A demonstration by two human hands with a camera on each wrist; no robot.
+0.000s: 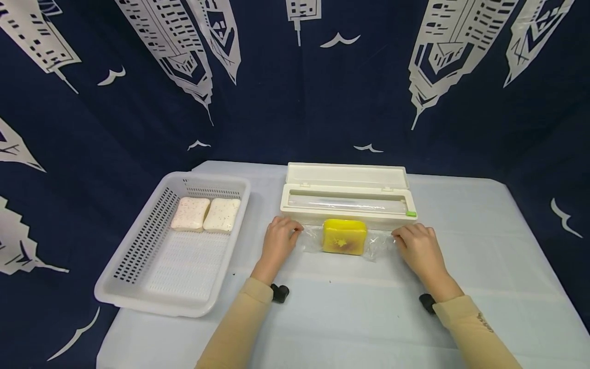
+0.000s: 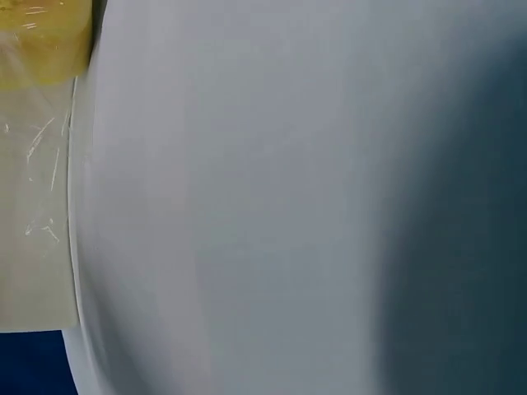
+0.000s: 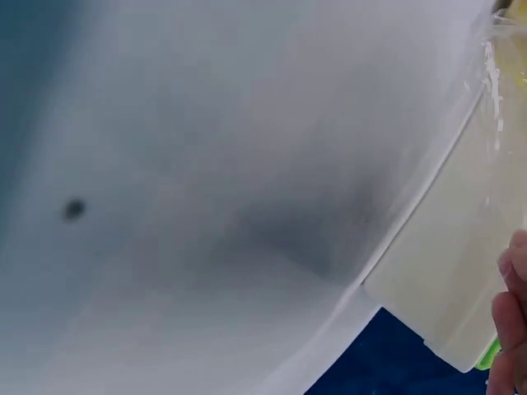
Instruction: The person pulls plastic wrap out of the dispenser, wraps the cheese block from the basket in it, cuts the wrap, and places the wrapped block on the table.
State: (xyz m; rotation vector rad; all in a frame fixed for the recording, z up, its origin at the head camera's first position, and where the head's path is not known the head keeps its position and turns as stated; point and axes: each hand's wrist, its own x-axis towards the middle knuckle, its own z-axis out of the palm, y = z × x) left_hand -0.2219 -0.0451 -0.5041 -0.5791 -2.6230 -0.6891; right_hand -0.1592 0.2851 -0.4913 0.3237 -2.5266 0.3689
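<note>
A yellow soap bar (image 1: 344, 237) with a brownish patch lies across clear plastic wrap (image 1: 378, 245), which spreads out on both sides of it. My left hand (image 1: 278, 243) pinches the wrap's left end between thumb and fingers. At the other end, my right hand (image 1: 419, 251) pinches the wrap in the same way. In the left wrist view, the soap's edge (image 2: 45, 41) shows under shiny film (image 2: 37, 156), with the left hand out of sight. Fingertips of the right hand (image 3: 512, 321) appear at the right wrist view's edge.
Just behind the soap stands a cream wrap dispenser (image 1: 348, 224), lid raised, a film roll (image 1: 345, 203) inside and a green slider (image 1: 411, 213) at its right. On the left, a white basket (image 1: 230, 266) holds two pale speckled soap bars (image 1: 190, 214).
</note>
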